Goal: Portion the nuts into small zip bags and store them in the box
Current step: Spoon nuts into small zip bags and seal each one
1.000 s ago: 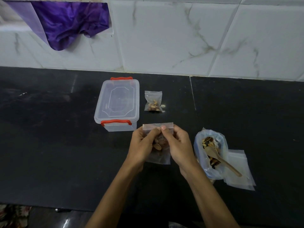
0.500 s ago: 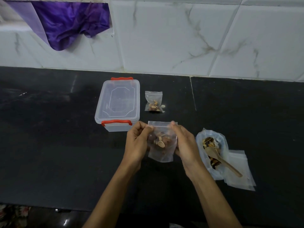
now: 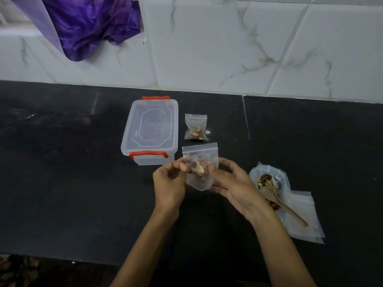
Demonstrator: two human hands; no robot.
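Hands meet at the frame centre: left hand [image 3: 169, 183] and right hand [image 3: 232, 183] both pinch one small zip bag [image 3: 200, 164] with nuts, fingers curled on its sides. A second filled bag [image 3: 195, 127] lies above it, beside one closed box [image 3: 151, 129]. One nut pouch [image 3: 267, 179] with one wooden spoon [image 3: 281, 206] sits at right on flat empty bags [image 3: 304, 220], whose number cannot be told.

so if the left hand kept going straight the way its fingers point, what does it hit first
The left hand points up and right at the small zip bag it already pinches. Pushed further, it would probably reach the right hand holding the bag's far side, though depth is hard to judge.
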